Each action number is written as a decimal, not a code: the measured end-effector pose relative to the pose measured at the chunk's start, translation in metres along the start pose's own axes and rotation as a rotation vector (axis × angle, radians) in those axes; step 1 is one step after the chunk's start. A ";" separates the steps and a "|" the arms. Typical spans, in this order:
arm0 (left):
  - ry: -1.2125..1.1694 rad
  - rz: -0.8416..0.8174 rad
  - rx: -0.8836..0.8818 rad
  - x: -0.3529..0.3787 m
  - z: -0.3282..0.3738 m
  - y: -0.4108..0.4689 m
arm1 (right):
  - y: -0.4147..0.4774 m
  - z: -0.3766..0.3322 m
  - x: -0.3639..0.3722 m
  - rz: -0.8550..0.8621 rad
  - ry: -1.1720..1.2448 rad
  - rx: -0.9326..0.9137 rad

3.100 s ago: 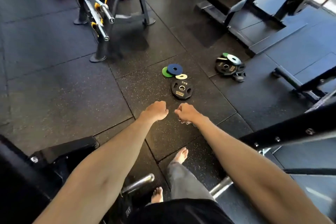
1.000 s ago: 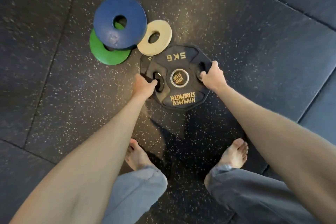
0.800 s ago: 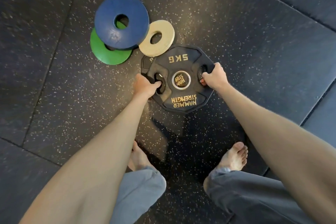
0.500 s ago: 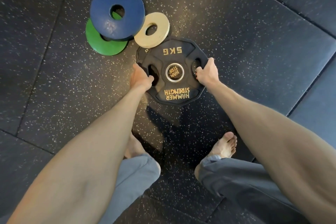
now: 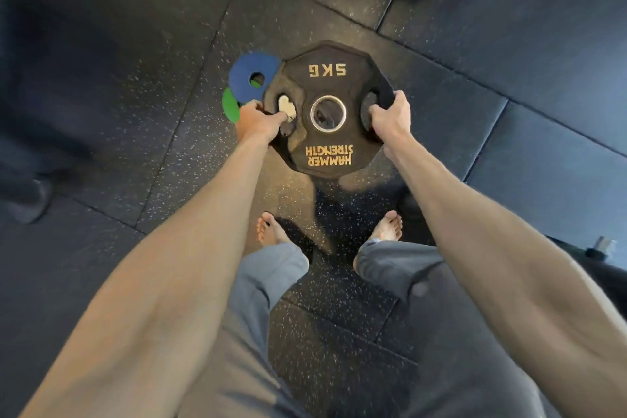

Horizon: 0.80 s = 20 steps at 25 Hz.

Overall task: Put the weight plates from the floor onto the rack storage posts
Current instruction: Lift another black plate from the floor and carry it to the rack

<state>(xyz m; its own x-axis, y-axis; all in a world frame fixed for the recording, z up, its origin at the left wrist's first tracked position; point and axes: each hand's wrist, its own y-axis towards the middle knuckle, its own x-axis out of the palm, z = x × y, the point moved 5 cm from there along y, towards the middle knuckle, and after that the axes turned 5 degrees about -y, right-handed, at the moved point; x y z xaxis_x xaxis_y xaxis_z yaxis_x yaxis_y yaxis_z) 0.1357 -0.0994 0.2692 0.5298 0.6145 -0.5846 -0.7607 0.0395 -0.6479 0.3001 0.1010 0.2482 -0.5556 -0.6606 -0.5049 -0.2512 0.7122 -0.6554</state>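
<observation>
Rubber, dark and speckled, covers the floor [image 5: 190, 132]; at the left a flat green disc [image 5: 230, 108] lies partly under a blue disc [image 5: 244, 73]. Just right of them my left hand [image 5: 258, 122] curls through a grip hole of the matte black many-sided 5 kg plate [image 5: 325, 86], held level off the floor, a cream disc [image 5: 284, 104] showing through that hole. My right hand [image 5: 390, 119] clamps the opposite edge, arms stretched down.

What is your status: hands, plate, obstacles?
Left hand, right hand: both grip the 5 kg plate at its holes. Plate held above floor. Blue plate, green plate lie below its left edge.
</observation>
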 end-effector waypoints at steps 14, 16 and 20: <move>-0.304 -0.001 0.521 -0.223 0.279 -0.326 | -0.312 -0.224 -0.312 0.323 0.433 -0.328; -0.309 -0.089 0.650 -0.237 0.303 -0.358 | -0.354 -0.225 -0.338 0.431 0.476 -0.348; -0.308 -0.262 0.838 -0.254 0.333 -0.427 | -0.435 -0.209 -0.376 0.666 0.583 -0.364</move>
<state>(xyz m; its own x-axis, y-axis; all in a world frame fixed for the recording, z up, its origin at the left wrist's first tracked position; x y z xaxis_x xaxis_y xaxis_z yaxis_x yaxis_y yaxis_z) 0.2009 -0.0104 0.8571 0.6913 0.6827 -0.2365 -0.7169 0.6890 -0.1065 0.4531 0.0889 0.8405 -0.9559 0.0593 -0.2876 0.0828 0.9941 -0.0703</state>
